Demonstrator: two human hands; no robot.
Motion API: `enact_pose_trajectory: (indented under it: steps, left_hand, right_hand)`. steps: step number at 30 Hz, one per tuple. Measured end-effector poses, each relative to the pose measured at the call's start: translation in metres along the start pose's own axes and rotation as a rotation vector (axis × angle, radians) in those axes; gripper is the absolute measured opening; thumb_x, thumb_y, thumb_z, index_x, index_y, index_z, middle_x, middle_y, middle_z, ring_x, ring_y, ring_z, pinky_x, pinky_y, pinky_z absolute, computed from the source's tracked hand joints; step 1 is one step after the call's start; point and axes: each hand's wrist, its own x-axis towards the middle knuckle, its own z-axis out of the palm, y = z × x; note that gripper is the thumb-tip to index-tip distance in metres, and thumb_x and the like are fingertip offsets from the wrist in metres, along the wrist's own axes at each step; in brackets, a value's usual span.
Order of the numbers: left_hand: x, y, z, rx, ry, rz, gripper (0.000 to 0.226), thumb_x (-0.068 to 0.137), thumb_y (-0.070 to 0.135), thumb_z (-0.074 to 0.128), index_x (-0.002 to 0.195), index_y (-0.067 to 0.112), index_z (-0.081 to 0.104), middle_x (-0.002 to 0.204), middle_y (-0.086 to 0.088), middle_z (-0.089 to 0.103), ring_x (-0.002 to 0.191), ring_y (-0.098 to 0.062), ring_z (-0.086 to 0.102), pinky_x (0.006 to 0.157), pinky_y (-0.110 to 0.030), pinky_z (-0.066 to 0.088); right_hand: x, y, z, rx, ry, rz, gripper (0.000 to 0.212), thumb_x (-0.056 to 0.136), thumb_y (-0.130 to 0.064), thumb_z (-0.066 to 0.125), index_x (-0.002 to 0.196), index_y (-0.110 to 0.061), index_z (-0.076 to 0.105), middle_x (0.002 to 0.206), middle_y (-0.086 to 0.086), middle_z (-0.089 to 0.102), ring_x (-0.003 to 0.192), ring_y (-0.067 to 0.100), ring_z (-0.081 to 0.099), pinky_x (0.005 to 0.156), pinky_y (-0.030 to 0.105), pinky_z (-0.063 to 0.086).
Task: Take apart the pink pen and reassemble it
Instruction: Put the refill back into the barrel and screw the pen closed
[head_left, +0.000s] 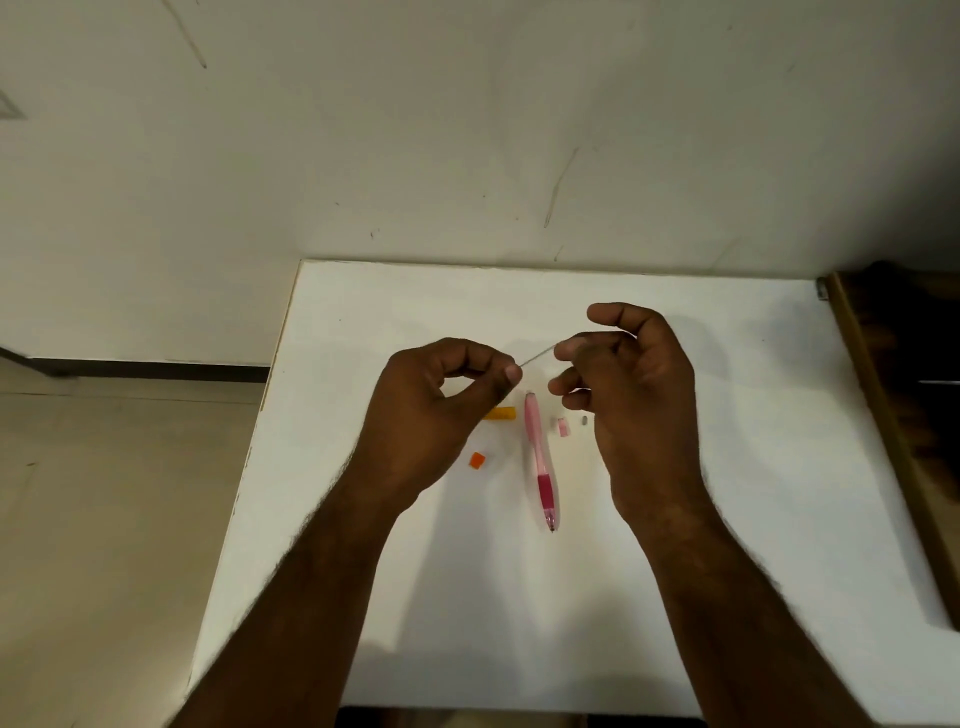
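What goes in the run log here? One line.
hands: left, right pinch thin refill | pink pen barrel on table | reassembly pending

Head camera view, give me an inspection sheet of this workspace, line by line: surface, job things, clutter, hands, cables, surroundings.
Surface: white table, set against a scuffed pale wall.
Job's things: pink pen body lies on the table, darker pink grip toward the person; thin refill held in the air above it; small pink piece and small grey piece lie just right of the pen.
Clutter: yellow-orange tube and small orange piece, left of the pen.
Hands: left hand pinches one end of the refill; right hand pinches the other.
Cables: nothing seen.
Surroundings: beige floor at left; dark wooden furniture at right.
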Motion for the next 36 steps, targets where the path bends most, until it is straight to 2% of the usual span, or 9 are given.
enact_pose_trajectory:
  steps: [3, 6, 10, 16, 18, 20, 24, 32, 36]
  left_hand:
    - [0.002, 0.001, -0.001, -0.055, 0.043, -0.040, 0.005, 0.088, 0.032, 0.074, 0.088, 0.028, 0.078, 0.091, 0.017, 0.077, 0.093, -0.002, 0.070, 0.099, -0.045, 0.052]
    - [0.002, 0.002, 0.001, -0.075, 0.041, -0.047, 0.005, 0.087, 0.032, 0.075, 0.088, 0.029, 0.078, 0.090, 0.015, 0.077, 0.094, -0.005, 0.071, 0.099, -0.049, 0.052]
    - [0.000, 0.004, 0.004, -0.057, 0.018, -0.041, 0.005, 0.088, 0.031, 0.074, 0.088, 0.029, 0.078, 0.091, 0.016, 0.077, 0.094, -0.004, 0.071, 0.099, -0.048, 0.052]
    - [0.000, 0.001, 0.008, 0.003, 0.061, -0.025, 0.015, 0.088, 0.045, 0.070, 0.087, 0.032, 0.076, 0.089, 0.020, 0.075, 0.091, -0.001, 0.068, 0.090, -0.034, 0.052]
    - [-0.001, -0.005, 0.012, 0.235, 0.138, 0.039, 0.026, 0.088, 0.057, 0.064, 0.081, 0.034, 0.072, 0.081, 0.019, 0.072, 0.088, -0.005, 0.063, 0.077, -0.027, 0.048]
    - [-0.006, -0.009, 0.020, 0.566, 0.191, 0.114, 0.036, 0.086, 0.063, 0.060, 0.076, 0.031, 0.070, 0.073, 0.015, 0.066, 0.083, -0.013, 0.054, 0.069, -0.033, 0.047]
    - [-0.018, -0.013, 0.047, 0.893, 0.102, 0.117, 0.051, 0.083, 0.074, 0.050, 0.071, 0.028, 0.068, 0.066, 0.012, 0.060, 0.076, -0.016, 0.050, 0.067, -0.035, 0.044]
    - [-0.025, -0.025, 0.066, 0.916, 0.050, -0.113, 0.053, 0.075, 0.077, 0.057, 0.068, 0.026, 0.065, 0.063, 0.013, 0.053, 0.080, -0.012, 0.053, 0.060, -0.028, 0.042]
    - [-0.027, -0.021, 0.065, 0.885, 0.019, -0.192, 0.044, 0.077, 0.064, 0.060, 0.065, 0.022, 0.063, 0.056, 0.008, 0.053, 0.057, -0.008, 0.048, 0.050, -0.023, 0.030]
  right_hand:
    - [0.001, -0.003, -0.003, 0.083, -0.099, 0.094, 0.025, 0.083, -0.026, 0.064, 0.107, -0.021, 0.069, 0.092, 0.003, 0.079, 0.073, 0.021, 0.075, 0.071, 0.034, 0.059]
    - [-0.001, -0.004, -0.003, 0.039, -0.171, 0.068, 0.008, 0.091, -0.018, 0.070, 0.097, -0.018, 0.075, 0.091, 0.002, 0.079, 0.075, 0.021, 0.076, 0.071, 0.029, 0.058]
    - [-0.002, -0.003, -0.002, -0.024, -0.185, 0.030, 0.009, 0.094, -0.015, 0.071, 0.090, -0.019, 0.077, 0.085, -0.001, 0.079, 0.076, 0.019, 0.076, 0.069, 0.022, 0.056]
    - [0.000, -0.004, -0.003, -0.069, -0.113, -0.007, 0.014, 0.094, -0.017, 0.070, 0.082, -0.024, 0.075, 0.077, -0.002, 0.077, 0.075, 0.019, 0.075, 0.070, 0.030, 0.060]
    - [0.003, -0.006, -0.007, -0.002, -0.017, -0.004, 0.016, 0.092, -0.014, 0.068, 0.081, -0.022, 0.074, 0.075, -0.004, 0.075, 0.069, 0.016, 0.073, 0.064, 0.025, 0.057]
    - [0.006, -0.008, -0.013, 0.053, 0.075, 0.006, 0.018, 0.092, -0.011, 0.066, 0.079, -0.022, 0.073, 0.074, -0.004, 0.074, 0.065, 0.014, 0.070, 0.063, 0.023, 0.056]
    - [0.009, -0.006, -0.017, 0.048, 0.157, 0.027, 0.020, 0.094, -0.014, 0.066, 0.079, -0.025, 0.073, 0.071, -0.005, 0.073, 0.063, 0.012, 0.069, 0.066, 0.026, 0.057]
    - [0.010, -0.005, -0.015, 0.025, 0.145, 0.039, 0.021, 0.095, -0.013, 0.065, 0.078, -0.025, 0.071, 0.070, -0.006, 0.073, 0.065, 0.013, 0.071, 0.067, 0.031, 0.058]
    - [0.010, -0.005, -0.015, 0.054, 0.144, 0.056, 0.017, 0.096, -0.015, 0.065, 0.081, -0.020, 0.070, 0.068, -0.005, 0.073, 0.065, 0.015, 0.072, 0.067, 0.030, 0.059]
